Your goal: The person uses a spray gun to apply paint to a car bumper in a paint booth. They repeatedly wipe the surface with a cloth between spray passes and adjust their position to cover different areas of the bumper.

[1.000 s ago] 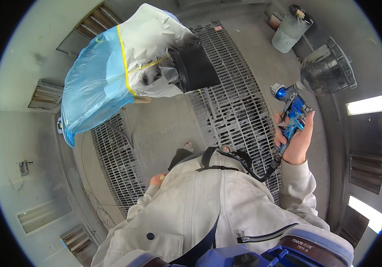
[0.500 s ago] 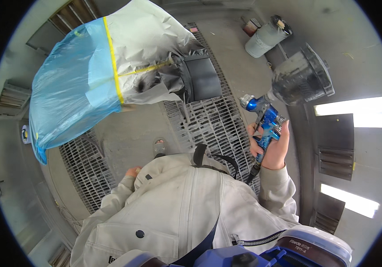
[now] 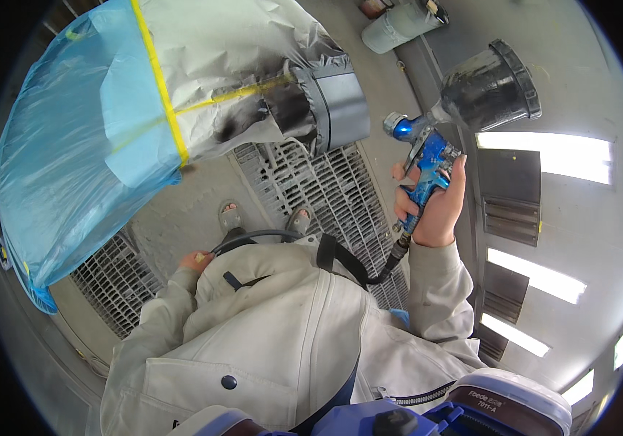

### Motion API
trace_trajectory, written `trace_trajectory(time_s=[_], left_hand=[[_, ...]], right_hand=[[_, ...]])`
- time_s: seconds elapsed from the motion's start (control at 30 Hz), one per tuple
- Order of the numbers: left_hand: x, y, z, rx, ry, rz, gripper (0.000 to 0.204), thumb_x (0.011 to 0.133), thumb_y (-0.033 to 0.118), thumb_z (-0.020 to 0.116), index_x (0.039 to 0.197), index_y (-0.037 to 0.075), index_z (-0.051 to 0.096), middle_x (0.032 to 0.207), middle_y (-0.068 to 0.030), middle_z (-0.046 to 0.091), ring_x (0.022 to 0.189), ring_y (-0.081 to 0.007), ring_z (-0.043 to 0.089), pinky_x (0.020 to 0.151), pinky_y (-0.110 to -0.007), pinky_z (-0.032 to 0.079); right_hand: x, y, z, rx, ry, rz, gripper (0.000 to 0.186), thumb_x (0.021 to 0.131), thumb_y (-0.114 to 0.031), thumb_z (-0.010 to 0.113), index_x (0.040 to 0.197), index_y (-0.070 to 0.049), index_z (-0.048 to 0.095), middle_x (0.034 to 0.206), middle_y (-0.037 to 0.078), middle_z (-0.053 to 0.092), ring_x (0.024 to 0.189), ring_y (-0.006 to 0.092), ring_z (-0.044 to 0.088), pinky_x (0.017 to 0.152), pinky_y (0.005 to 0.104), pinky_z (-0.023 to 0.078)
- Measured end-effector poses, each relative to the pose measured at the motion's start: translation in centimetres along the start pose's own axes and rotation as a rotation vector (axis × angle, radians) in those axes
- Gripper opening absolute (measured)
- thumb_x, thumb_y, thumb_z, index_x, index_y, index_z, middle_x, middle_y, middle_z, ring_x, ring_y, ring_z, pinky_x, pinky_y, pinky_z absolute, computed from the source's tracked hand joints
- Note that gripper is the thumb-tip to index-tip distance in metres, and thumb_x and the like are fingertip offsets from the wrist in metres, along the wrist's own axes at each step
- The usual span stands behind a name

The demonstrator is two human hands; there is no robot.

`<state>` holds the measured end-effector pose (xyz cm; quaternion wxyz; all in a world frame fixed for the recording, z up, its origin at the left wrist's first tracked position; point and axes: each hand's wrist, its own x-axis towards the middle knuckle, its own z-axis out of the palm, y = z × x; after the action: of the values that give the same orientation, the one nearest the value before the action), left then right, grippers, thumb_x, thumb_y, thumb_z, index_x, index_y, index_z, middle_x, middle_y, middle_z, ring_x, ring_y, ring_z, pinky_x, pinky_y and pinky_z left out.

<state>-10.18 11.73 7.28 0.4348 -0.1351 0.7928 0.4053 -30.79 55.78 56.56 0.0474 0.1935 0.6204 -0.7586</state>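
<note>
My right hand (image 3: 438, 211) is wrapped around the handle of a blue spray gun (image 3: 428, 163), fingers at its trigger side. On top of the gun sits a dark, paint-smeared cup (image 3: 489, 87), tilted to the right. A black air hose (image 3: 391, 269) leaves the bottom of the handle and passes in front of my jacket to my left hand (image 3: 195, 261), which is closed on it low at my left side. Ahead of me, a dark grey panel (image 3: 345, 106) shows at the end of a masked body. The gun's nozzle is apart from the panel.
Pale masking paper (image 3: 231, 43), yellow tape (image 3: 155, 69) and blue plastic film (image 3: 64, 160) cover the large body at the left. Floor gratings (image 3: 326, 182) lie below. A paint-stained bin (image 3: 398, 29) stands by the right wall, which has bright lights (image 3: 551, 152). A respirator (image 3: 398, 418) juts in below.
The masked body and panel sit farther left and lower in view, the bin higher. The spray gun has shifted slightly left and up. Both feet and more hose now show.
</note>
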Motion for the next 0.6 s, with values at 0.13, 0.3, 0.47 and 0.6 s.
trace_trajectory(time_s=[0.13, 0.3, 0.47, 0.6], left_hand=[[-0.2, 0.1, -0.8, -0.001, 0.034, 0.038, 0.049, 0.092, 0.059, 0.078, 0.118, 0.017, 0.083, 0.118, -0.0109, 0.081, 0.113, -0.0309, 0.076, 0.100, -0.040, 0.057], [0.8, -1.4, -1.5, -0.007, 0.013, 0.070, 0.049, 0.090, 0.062, 0.080, 0.118, 0.021, 0.083, 0.117, -0.0092, 0.081, 0.111, -0.0293, 0.077, 0.098, -0.040, 0.058], [1.8, -3.0, -1.6, -0.061, 0.023, 0.077, 0.044, 0.091, 0.055, 0.080, 0.120, 0.022, 0.083, 0.119, -0.0092, 0.081, 0.111, -0.0292, 0.076, 0.098, -0.040, 0.058], [2.3, -3.1, -2.1, -0.044, 0.019, 0.126, 0.040, 0.091, 0.045, 0.080, 0.121, 0.020, 0.082, 0.121, -0.0092, 0.081, 0.114, -0.0287, 0.075, 0.101, -0.040, 0.057]], right_hand=[[0.4, -0.3, 0.8, 0.021, 0.007, 0.059, 0.077, 0.109, -0.075, 0.029, 0.094, -0.005, 0.057, 0.095, 0.017, 0.068, 0.046, 0.0134, 0.041, 0.044, 0.0295, 0.038], [0.5, 0.2, 1.7, 0.006, 0.028, 0.018, 0.076, 0.108, -0.075, 0.030, 0.095, -0.005, 0.057, 0.095, 0.016, 0.068, 0.047, 0.0129, 0.041, 0.044, 0.0287, 0.038], [-0.1, 0.8, 1.7, -0.010, 0.047, -0.014, 0.076, 0.108, -0.074, 0.031, 0.101, -0.004, 0.057, 0.094, 0.015, 0.067, 0.048, 0.0121, 0.043, 0.044, 0.0281, 0.039], [-0.7, 1.2, 1.1, 0.084, -0.048, 0.047, 0.076, 0.109, -0.073, 0.030, 0.100, -0.003, 0.057, 0.095, 0.016, 0.068, 0.046, 0.0133, 0.043, 0.044, 0.0287, 0.040]])
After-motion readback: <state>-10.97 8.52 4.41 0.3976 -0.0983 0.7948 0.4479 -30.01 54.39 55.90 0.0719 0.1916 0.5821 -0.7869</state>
